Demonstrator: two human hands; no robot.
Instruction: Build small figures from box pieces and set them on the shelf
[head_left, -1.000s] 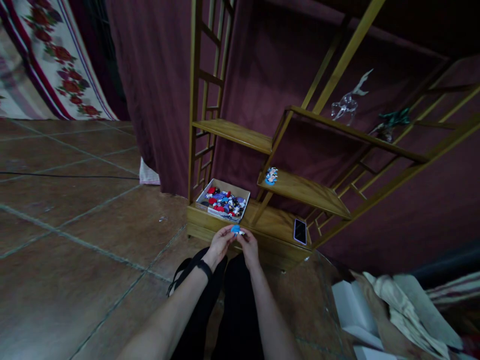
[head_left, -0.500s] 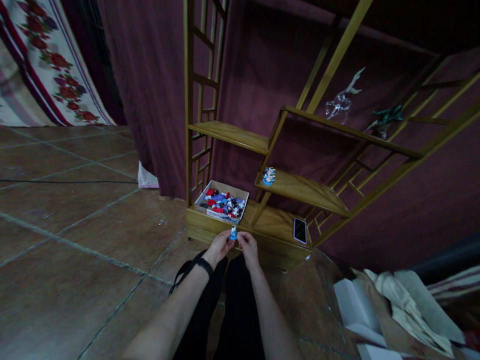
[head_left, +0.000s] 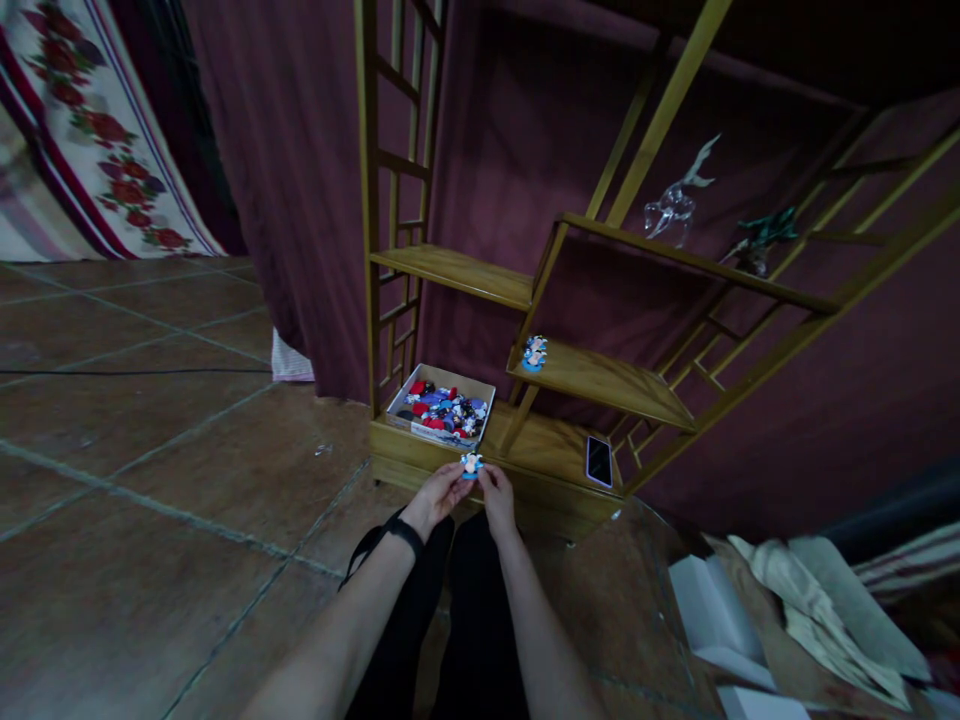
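Between my two hands is a small blue-and-white figurine [head_left: 471, 465] on a blue round base, held upright in front of the cabinet's lower ledge. The fingers of my left hand [head_left: 441, 494] pinch it from the left. My right hand [head_left: 497, 496] grips its right edge with thumb and fingertips. Just beyond my hands, a shallow cardboard box [head_left: 486, 386] holds many red, purple, black and white figurines. Similar blue-based figurines [head_left: 534, 354] stand on the left end of the middle shelf [head_left: 600, 382], one behind another.
The wooden shelf unit [head_left: 450, 272] has posts and lattice sides. A phone [head_left: 599, 461] lies on its lower ledge at right. A clear glass ornament [head_left: 672, 207] and a green ornament [head_left: 766, 240] stand on a higher shelf. White boxes [head_left: 718, 615] and cloth [head_left: 817, 590] lie at right on the floor.
The figurine in my hands has been turned, so its wider, pale-centred side now shows. Both hands stay in nearly the same place. The view has shifted slightly.
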